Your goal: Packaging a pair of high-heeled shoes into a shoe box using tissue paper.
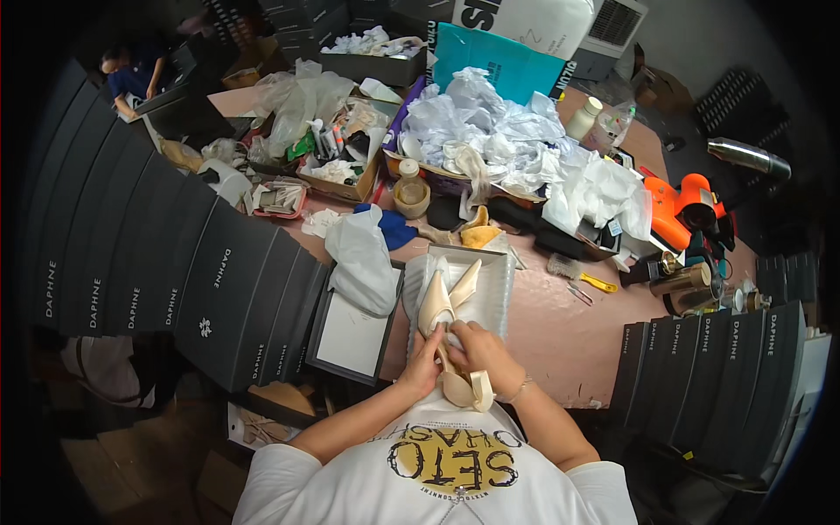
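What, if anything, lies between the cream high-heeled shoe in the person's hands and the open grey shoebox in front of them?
Nothing visible does. The left hand and right hand hold the cream high-heeled shoe at the near edge of the open grey shoebox, where a second cream shoe already lies on white paper.

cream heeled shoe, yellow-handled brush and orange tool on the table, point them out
cream heeled shoe (435,308), head view, on its satin side.
yellow-handled brush (599,283), head view, on the yellow handle.
orange tool (678,206), head view, on the orange body.
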The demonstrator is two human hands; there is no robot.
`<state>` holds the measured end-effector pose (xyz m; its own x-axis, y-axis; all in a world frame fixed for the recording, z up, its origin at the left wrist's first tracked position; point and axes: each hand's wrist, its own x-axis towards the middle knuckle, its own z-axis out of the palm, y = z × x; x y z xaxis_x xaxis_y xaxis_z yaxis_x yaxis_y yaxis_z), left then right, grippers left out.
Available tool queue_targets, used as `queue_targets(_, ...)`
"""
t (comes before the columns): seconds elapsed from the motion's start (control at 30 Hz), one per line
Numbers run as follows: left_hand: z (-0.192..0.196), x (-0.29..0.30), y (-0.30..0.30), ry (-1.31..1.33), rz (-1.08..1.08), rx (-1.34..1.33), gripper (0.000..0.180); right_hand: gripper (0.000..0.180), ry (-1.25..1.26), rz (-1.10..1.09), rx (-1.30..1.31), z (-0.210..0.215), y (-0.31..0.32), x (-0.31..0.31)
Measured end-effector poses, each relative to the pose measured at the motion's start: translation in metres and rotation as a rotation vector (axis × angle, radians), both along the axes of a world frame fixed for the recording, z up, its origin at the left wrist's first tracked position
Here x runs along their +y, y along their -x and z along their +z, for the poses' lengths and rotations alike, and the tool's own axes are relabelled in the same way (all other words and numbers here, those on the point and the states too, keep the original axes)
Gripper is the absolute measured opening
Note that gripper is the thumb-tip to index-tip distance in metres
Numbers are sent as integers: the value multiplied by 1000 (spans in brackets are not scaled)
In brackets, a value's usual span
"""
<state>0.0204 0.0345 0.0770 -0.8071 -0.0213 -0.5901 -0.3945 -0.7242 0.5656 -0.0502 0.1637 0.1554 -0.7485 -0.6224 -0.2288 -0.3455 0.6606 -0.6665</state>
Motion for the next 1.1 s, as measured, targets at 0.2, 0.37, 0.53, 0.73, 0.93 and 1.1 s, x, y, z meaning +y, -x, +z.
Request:
queue_targets(0.2, 6, -9, 7, -257, -124, 37, 42, 31, 416, -229, -83, -3, -20, 5)
queue_targets(0.37, -8, 7, 7, -277, -190, 115, 38, 27, 201, -376, 128, -7, -25, 10)
queue_targets(0.53, 16, 1, 5, -265, -393, 107, 52, 32, 325, -531, 505, -14, -30, 10)
queue_targets(0.73, 46, 24, 8, -102, -706, 63, 58, 42, 369, -652, 121, -25, -32, 38)
queue_targets(0.93, 4, 13, 30, 738, -545, 398, 40, 37, 385, -827, -37, -56, -7, 129)
queue_targets(1.1, -9, -14, 73, 1428, -1003, 979, 30, 48, -155, -854, -81, -147, -6, 183)
